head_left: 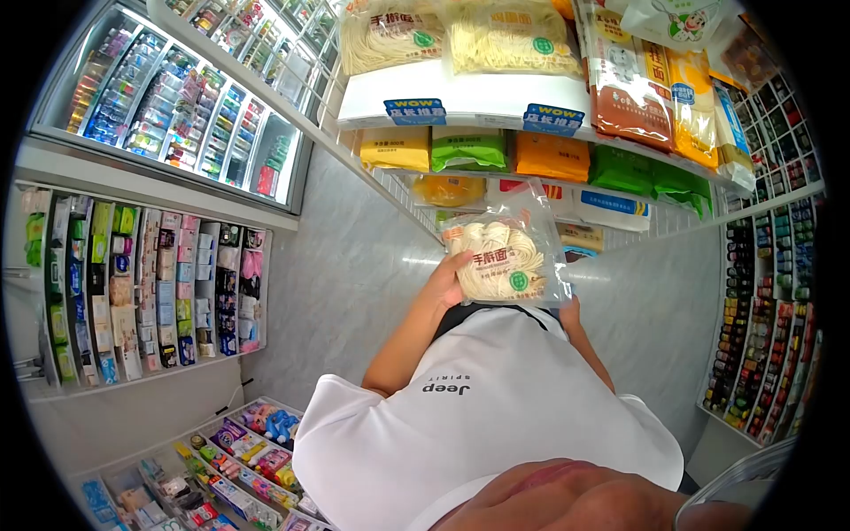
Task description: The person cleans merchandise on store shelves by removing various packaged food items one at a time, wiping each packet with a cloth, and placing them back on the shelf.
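Note:
In front of my waist is a clear plastic bag of noodles (498,261) with red lettering and a green round mark. My left hand (449,278) grips its left side, with part of the fingers behind the bag. Low beside the bag's right edge is my right hand (569,307); its fingers are hidden, and I cannot tell if it touches the bag. Similar noodle bags (513,40) lie on the top shelf (469,96) ahead, above blue price signs.
Yellow, green and orange packets (552,156) fill the lower shelf ahead. At left are a lit drinks fridge (177,97) and a rack of small packaged goods (150,283). A bottle rack (761,310) stands at right. Grey floor (336,265) shows between them.

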